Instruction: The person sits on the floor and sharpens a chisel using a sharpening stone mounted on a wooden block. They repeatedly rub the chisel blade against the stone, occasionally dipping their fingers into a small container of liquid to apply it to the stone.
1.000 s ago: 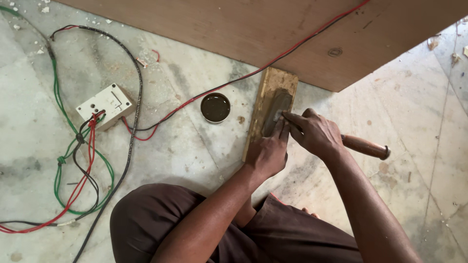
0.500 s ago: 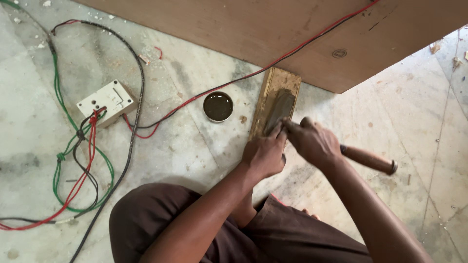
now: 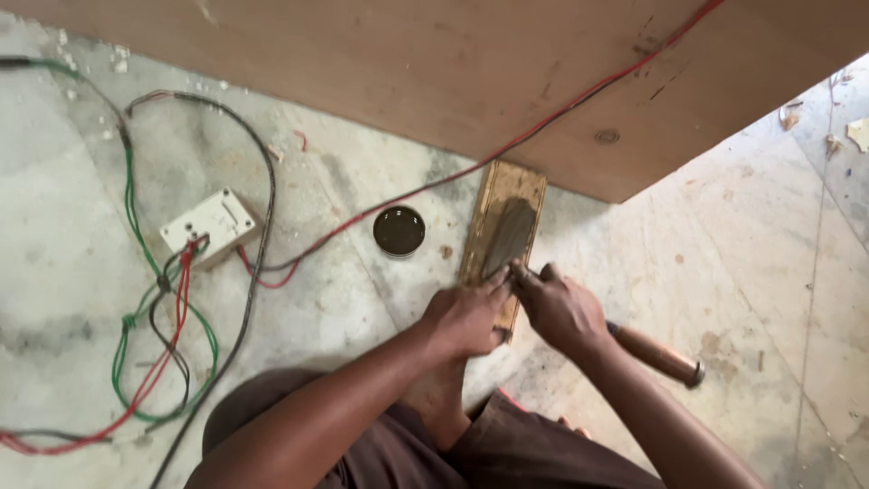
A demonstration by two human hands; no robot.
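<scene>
A wooden block (image 3: 518,181) with a dark grey sharpening stone (image 3: 510,234) set in it lies on the floor in front of me. My right hand (image 3: 563,313) grips a chisel whose brown wooden handle (image 3: 659,355) sticks out to the lower right. The chisel's tip rests on the near end of the stone, mostly hidden by fingers. My left hand (image 3: 466,317) presses its fingertips down on the blade beside the right hand. My foot sits just below the block.
A small round dark tin (image 3: 399,230) sits left of the block. A white switch box (image 3: 210,225) with red, green and black wires (image 3: 136,362) lies further left. A large plywood board (image 3: 434,72) spans the top, crossed by a red wire (image 3: 543,127). The floor is stone.
Both hands and the chisel have slid a little down the stone toward me, showing more of the stone's far end. The view has shifted slightly.
</scene>
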